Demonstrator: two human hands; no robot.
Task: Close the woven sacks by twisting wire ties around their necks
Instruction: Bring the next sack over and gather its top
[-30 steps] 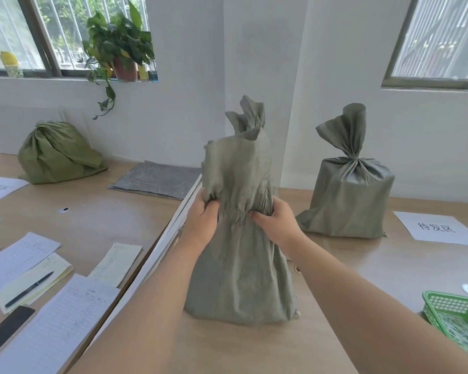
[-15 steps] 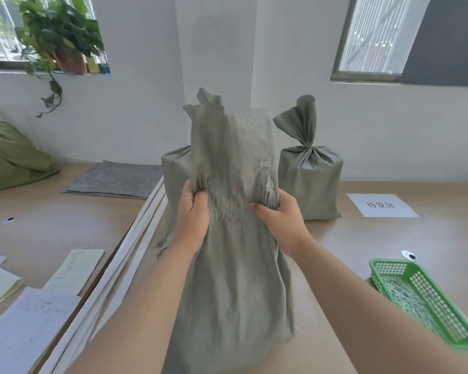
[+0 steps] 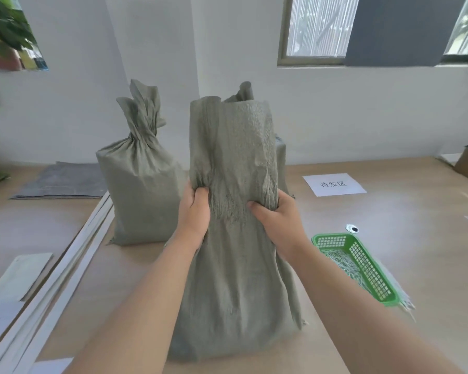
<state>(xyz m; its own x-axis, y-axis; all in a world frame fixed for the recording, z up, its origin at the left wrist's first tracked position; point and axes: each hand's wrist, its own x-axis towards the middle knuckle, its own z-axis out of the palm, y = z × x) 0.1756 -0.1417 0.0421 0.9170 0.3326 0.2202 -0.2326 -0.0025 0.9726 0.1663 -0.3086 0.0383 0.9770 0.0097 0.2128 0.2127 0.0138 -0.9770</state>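
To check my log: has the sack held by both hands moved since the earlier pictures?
Yes. The held sack moved right, toward the paper label, and now covers most of the tied sack beside it.

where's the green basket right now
Head view: the green basket sits on the table at right, beside the right hand and the held sack, nearer the camera than the white paper label.

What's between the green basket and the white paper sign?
Head view: mostly bare table, with one small round black-and-white disc lying just beyond the green basket.
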